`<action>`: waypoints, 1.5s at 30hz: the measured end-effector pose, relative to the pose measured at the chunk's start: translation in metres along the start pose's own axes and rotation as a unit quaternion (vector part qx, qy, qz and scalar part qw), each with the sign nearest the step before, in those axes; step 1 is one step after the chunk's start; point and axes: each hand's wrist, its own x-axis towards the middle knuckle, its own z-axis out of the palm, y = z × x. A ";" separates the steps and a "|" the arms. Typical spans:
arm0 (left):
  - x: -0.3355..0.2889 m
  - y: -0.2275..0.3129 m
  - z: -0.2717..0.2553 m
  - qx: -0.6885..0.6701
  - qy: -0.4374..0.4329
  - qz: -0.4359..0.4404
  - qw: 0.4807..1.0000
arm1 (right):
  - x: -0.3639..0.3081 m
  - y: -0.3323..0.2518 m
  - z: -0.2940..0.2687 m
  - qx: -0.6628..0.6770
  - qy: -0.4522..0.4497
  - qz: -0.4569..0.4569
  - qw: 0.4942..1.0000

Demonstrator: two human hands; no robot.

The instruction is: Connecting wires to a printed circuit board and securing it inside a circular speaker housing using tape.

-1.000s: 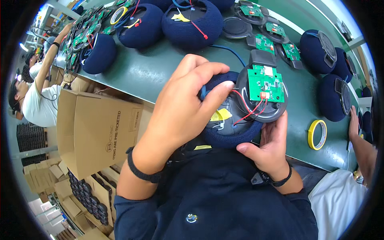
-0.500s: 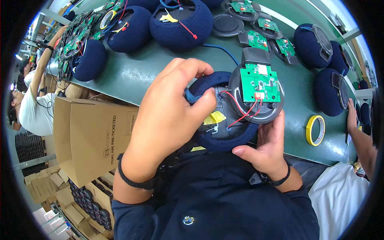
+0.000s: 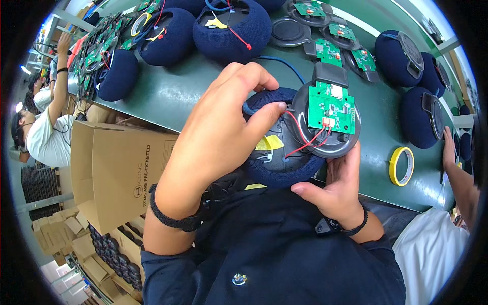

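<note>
A round, navy knit-covered speaker housing (image 3: 292, 175) is held in front of me, its opening facing up. Inside are yellow tape (image 3: 269, 143) and a small white connector. A round black cap with a green circuit board (image 3: 330, 109) overlaps the opening's right side, joined by red and black wires (image 3: 295, 127). My left hand (image 3: 218, 122) grips the housing's upper-left rim, its thumb pressing at the inner edge beside a blue cord (image 3: 249, 108). My right hand (image 3: 340, 185) cups the housing's lower right, thumb on the fabric, other fingers partly hidden below.
Other navy speaker housings (image 3: 231, 35) stand along the green table (image 3: 168, 96). Black caps with circuit boards (image 3: 328, 51) lie at the back. Yellow tape (image 3: 401, 166) is at right. An open carton (image 3: 122, 173) stands at left. Co-workers are on both sides.
My left thumb has slid up and right along the opening's inner rim, towards the wires. The cap has shifted slightly. At far left, a co-worker has moved with an arm raised.
</note>
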 end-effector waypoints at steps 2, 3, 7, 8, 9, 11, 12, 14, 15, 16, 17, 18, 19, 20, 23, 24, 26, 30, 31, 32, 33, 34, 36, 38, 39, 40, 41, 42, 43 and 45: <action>0.000 -0.002 0.000 -0.009 -0.012 -0.006 1.000 | 0.000 0.000 -0.001 -0.004 0.005 0.006 1.000; 0.000 -0.003 -0.001 -0.010 -0.012 -0.006 1.000 | 0.001 0.000 -0.002 -0.008 0.000 0.003 1.000; 0.001 -0.018 0.000 -0.061 -0.030 0.020 0.997 | 0.001 0.000 0.000 0.003 0.016 0.007 1.000; 0.001 -0.020 0.000 -0.074 -0.026 0.052 0.996 | 0.001 0.000 0.000 0.003 0.016 0.008 1.000; -0.002 -0.017 -0.001 -0.073 -0.026 0.052 0.996 | 0.001 0.000 -0.001 -0.006 0.006 0.001 1.000; -0.008 -0.009 -0.001 -0.151 0.027 0.005 0.988 | 0.001 0.001 -0.002 -0.018 0.000 -0.005 1.000; -0.011 -0.006 -0.004 -0.152 0.026 0.005 0.988 | 0.000 0.002 -0.002 -0.017 0.004 -0.006 1.000; -0.016 -0.002 -0.012 0.013 0.015 0.111 0.994 | 0.001 0.001 0.000 -0.014 0.006 -0.006 1.000; -0.016 -0.007 -0.011 0.036 0.031 0.136 0.990 | 0.001 0.000 -0.001 -0.020 0.001 -0.010 1.000; -0.016 -0.006 -0.009 0.035 0.033 0.135 0.990 | 0.002 0.000 -0.002 -0.026 -0.004 -0.013 1.000; -0.016 -0.003 -0.007 0.053 0.037 0.121 0.991 | 0.001 0.000 -0.002 -0.027 -0.006 -0.012 1.000; -0.016 -0.001 -0.006 0.071 0.042 0.107 0.991 | 0.001 0.000 -0.001 -0.022 0.001 -0.010 1.000; -0.016 0.001 -0.007 0.071 0.043 0.107 0.991 | 0.001 0.001 -0.001 -0.017 0.009 -0.010 1.000; -0.017 0.003 -0.008 0.091 0.050 0.092 0.990 | 0.002 0.000 -0.001 -0.018 0.008 -0.010 1.000; -0.021 0.015 -0.010 0.132 0.051 0.049 0.989 | 0.001 0.000 0.000 -0.009 0.007 -0.007 1.000; -0.023 0.018 -0.010 0.152 0.045 0.020 0.987 | 0.002 0.000 0.000 -0.013 0.005 -0.007 1.000; -0.025 0.019 -0.010 0.148 0.058 0.045 0.986 | 0.001 0.001 -0.001 -0.015 0.006 -0.009 1.000; -0.034 0.016 -0.012 0.085 0.076 0.068 0.991 | 0.000 0.001 0.001 -0.009 0.016 -0.006 1.000; -0.039 0.017 -0.014 0.085 0.072 0.073 0.991 | 0.000 0.001 0.003 -0.002 0.038 -0.011 0.999; -0.045 0.018 -0.016 -0.042 0.072 -0.027 0.996 | -0.003 0.005 0.000 -0.002 0.045 -0.013 0.999; -0.050 0.019 -0.016 -0.167 0.067 -0.127 0.975 | -0.010 0.011 -0.007 -0.030 0.093 -0.094 0.991; -0.057 0.021 -0.015 -0.162 0.067 -0.123 0.977 | -0.014 0.013 -0.011 -0.054 0.135 -0.176 0.974; -0.065 0.021 -0.004 -0.344 0.119 -0.077 0.928 | -0.024 0.000 -0.012 -0.002 0.053 -0.275 0.960; -0.070 0.021 0.000 -0.354 0.093 -0.019 0.930 | -0.027 -0.032 -0.015 -0.003 -0.126 -0.165 0.978; -0.071 0.023 0.000 -0.362 0.078 -0.014 0.929 | -0.028 -0.047 -0.004 0.080 -0.116 -0.032 0.989; -0.069 0.025 0.001 -0.374 0.059 -0.008 0.926 | -0.026 -0.059 0.005 0.152 -0.085 0.044 0.984; -0.069 0.026 0.000 -0.379 0.052 -0.004 0.924 | -0.019 -0.064 0.011 0.196 -0.077 0.064 0.975; -0.070 0.026 -0.001 -0.346 0.036 0.017 0.938 | -0.013 -0.067 0.014 0.241 -0.069 0.083 0.965; -0.070 0.026 -0.002 -0.312 0.022 0.040 0.949 | -0.009 -0.070 0.015 0.236 -0.065 0.085 0.966; -0.072 0.025 -0.003 -0.314 0.006 0.030 0.949 | -0.004 -0.073 0.015 0.177 -0.059 0.073 0.980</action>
